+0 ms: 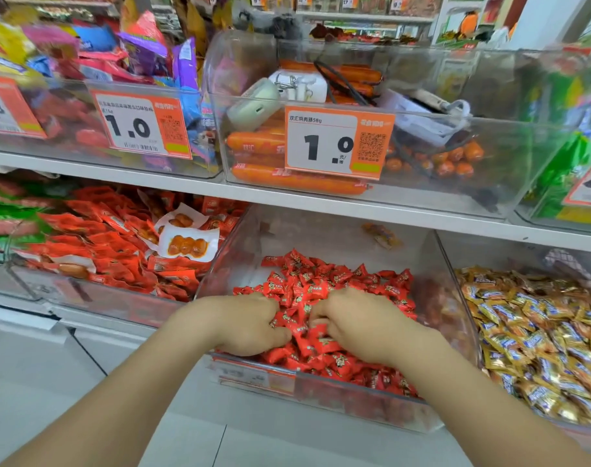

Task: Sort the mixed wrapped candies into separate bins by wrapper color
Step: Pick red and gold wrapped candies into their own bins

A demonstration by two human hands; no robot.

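Inside the bin [450, 284], left hand [250, 326] and right hand [358, 326] are curling fingers round red candies [321, 274]; gold candies [540, 332] are lying right of it, nearer the right hand.

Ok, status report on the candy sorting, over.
Hands: left hand and right hand in the middle bin, fingers curled into red candies. Pile looks all red. One orange-brown packet apart at the back. Nothing blocking.

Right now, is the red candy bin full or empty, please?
Partly full: red candies carpet the bin, its back wall bare above them.
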